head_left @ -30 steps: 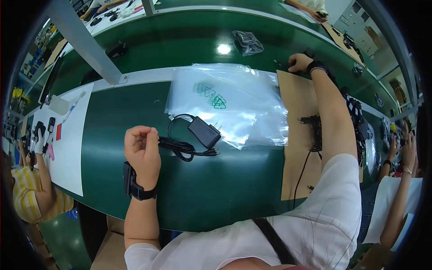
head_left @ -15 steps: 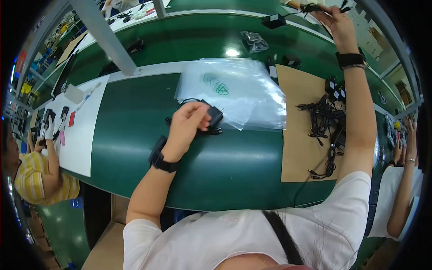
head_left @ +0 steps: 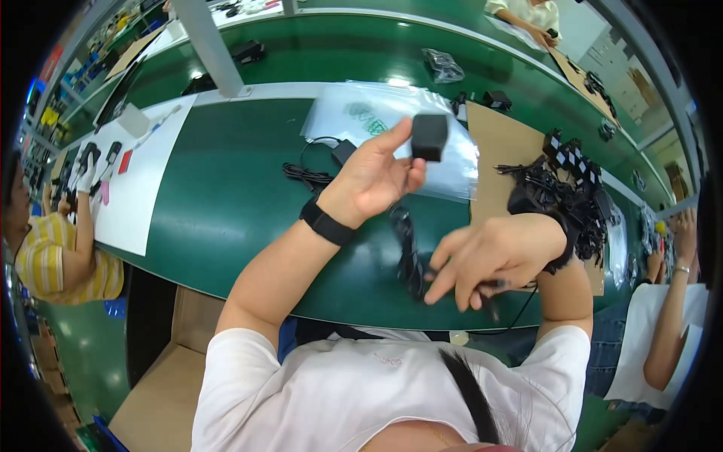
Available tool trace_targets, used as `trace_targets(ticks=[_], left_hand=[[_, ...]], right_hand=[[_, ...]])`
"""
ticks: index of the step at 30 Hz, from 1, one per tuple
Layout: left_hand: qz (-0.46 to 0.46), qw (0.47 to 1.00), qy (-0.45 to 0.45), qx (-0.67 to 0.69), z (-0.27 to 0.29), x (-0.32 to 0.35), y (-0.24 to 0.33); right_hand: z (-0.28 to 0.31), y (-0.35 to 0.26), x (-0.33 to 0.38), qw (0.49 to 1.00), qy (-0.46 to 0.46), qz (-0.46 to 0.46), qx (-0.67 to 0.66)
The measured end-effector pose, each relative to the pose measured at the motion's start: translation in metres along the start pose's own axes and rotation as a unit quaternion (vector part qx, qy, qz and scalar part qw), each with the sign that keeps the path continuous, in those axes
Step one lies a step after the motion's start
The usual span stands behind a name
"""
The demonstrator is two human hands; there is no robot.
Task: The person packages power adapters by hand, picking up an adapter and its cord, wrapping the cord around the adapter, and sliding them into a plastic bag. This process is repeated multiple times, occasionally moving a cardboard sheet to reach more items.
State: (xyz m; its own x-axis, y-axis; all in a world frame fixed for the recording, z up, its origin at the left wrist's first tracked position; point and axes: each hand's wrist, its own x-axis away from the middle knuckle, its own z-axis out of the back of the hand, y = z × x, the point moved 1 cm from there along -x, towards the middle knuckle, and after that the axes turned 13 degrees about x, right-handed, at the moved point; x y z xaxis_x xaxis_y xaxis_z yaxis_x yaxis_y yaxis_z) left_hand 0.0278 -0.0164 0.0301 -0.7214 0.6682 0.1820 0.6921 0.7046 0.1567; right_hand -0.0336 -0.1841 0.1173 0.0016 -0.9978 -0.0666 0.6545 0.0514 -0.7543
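My left hand [head_left: 380, 172], palm up, grips a black power adapter [head_left: 430, 138] between thumb and fingers, above the plastic bags. Below that hand hangs a bundled black cable [head_left: 407, 255], slightly blurred. My right hand [head_left: 493, 252] is lowered over the bench's near side, its fingers closed around a thin black cable end [head_left: 491, 285]; motion smears part of it. On the bench left of the bags lies another black adapter [head_left: 343, 152] with a coiled cable [head_left: 307, 177], partly behind my left hand.
Clear plastic bags [head_left: 331, 113] lie flat on the green bench [head_left: 226, 188]. To the right, a cardboard sheet [head_left: 489, 169] bears a heap of black adapters and cables [head_left: 576, 181]. A metal post [head_left: 211, 53] rises at the far edge. Co-workers sit left, right and far across.
My right hand has come down from the far upper right, where it held an adapter by its cable. My left hand has left the adapter on the bench and holds one raised.
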Motion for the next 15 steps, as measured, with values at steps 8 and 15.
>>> trace_targets(ticks=[8,15], left_hand=[[0.075,0.981,-0.181,-0.006,0.008,0.048,0.023],[0.032,0.982,-0.175,0.060,0.047,0.067,0.037]], right_hand=[[0.104,0.216,0.195,0.559,0.535,-0.603,0.193],[0.122,0.291,0.207,0.342,0.426,-0.829,0.122]])
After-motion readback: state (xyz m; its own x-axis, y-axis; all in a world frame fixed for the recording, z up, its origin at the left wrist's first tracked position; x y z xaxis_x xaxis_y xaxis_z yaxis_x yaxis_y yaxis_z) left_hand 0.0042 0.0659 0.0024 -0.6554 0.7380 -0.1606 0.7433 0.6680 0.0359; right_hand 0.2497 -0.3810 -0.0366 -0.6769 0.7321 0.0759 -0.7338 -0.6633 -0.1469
